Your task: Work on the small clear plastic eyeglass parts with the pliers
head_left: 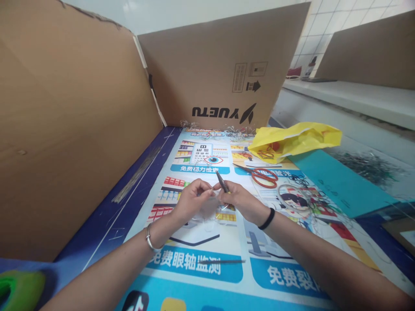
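Observation:
My right hand [244, 201] is closed around a pair of pliers [221, 180], whose dark metal jaws point up and away from me. Close beside it, my left hand [192, 199] pinches something too small to make out, its fingertips nearly meeting the right ones. Thin, clear loops of wire or thread [212, 216] hang below both hands, blurred against the printed poster [238, 242]. Beyond my right hand lie orange-handled scissors [265, 177], their blades pointing left. A thin dark rod [223, 261] rests on the poster nearer to me.
Cardboard panels [207, 73] wall the left and back. A yellow bag [298, 140] lies at the back right, beside a teal sheet [337, 181] and a heap of wire scraps [366, 168]. Straight wires [138, 172] lie left; a green roll [24, 288] sits front left.

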{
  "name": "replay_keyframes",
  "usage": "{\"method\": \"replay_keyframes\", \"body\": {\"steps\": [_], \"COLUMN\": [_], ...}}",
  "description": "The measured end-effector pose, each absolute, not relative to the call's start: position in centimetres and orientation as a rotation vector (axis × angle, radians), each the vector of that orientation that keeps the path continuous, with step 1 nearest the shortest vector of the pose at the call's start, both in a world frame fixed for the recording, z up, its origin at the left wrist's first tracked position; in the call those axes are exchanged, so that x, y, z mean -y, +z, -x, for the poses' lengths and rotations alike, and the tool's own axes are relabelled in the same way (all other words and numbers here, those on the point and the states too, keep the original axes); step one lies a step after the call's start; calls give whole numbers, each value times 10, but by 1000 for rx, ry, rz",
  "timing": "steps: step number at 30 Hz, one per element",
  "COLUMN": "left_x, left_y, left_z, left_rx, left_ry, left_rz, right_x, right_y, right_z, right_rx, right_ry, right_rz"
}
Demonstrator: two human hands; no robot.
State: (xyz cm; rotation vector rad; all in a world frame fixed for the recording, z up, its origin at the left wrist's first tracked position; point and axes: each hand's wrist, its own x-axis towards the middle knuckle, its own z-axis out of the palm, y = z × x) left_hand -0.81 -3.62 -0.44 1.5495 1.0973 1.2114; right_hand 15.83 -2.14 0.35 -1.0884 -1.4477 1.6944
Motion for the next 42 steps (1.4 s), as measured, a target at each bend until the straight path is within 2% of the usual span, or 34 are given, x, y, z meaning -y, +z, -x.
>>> {"method": "replay_keyframes", "body": {"steps": [12, 24, 42], "left_x": [33, 31, 28], "left_y": [-6, -7, -4], "left_z": [12, 17, 24], "left_rx": [-731, -640, -576], "left_ry": [1192, 1058, 857], "left_rz": [-1206, -1082, -1345], "right_x": [20, 21, 23], "right_y": [1, 6, 9], "right_z": [-159, -156, -154], "right_rx": [1392, 1343, 1407], "right_ry": [1700, 1743, 1689], "right_rz": [1113, 1096, 1117]}}
